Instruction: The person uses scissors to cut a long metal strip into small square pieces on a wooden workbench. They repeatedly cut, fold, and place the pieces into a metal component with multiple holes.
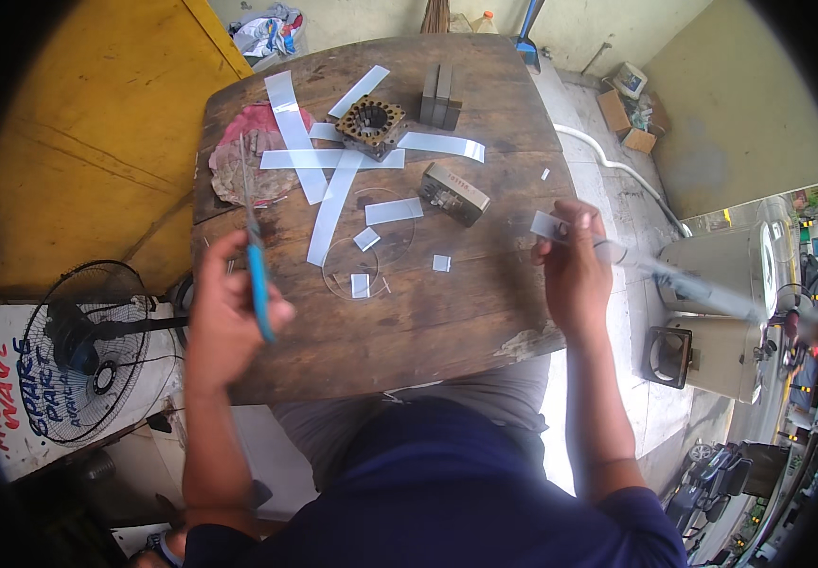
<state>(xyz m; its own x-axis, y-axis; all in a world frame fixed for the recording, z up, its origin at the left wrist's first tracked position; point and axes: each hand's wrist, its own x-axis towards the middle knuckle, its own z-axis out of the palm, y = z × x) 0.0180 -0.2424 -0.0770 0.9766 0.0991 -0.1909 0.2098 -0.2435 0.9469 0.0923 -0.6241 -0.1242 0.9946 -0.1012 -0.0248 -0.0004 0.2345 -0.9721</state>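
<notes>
My left hand (220, 308) is closed round the blue handles of a pair of scissors (258, 284), whose blades point away over the table's left side. My right hand (577, 270) pinches a translucent white strip (693, 284) that stretches out to the right, past the table edge, with a short end (548, 225) showing at the fingertips. Between my hands, small cut pieces lie on the wood, among them a square (441, 263) and another square (366, 239). Farther off, several long white strips (335, 208) cross one another around a slotted motor stator core (371, 123).
On the wooden table (390, 346) also lie a metal block (454, 194), upright metal blocks (440, 97), a thin wire loop (325, 270) and a pinkish rag (239, 170). A black fan (87, 350) stands at left, a white appliance (712, 270) at right.
</notes>
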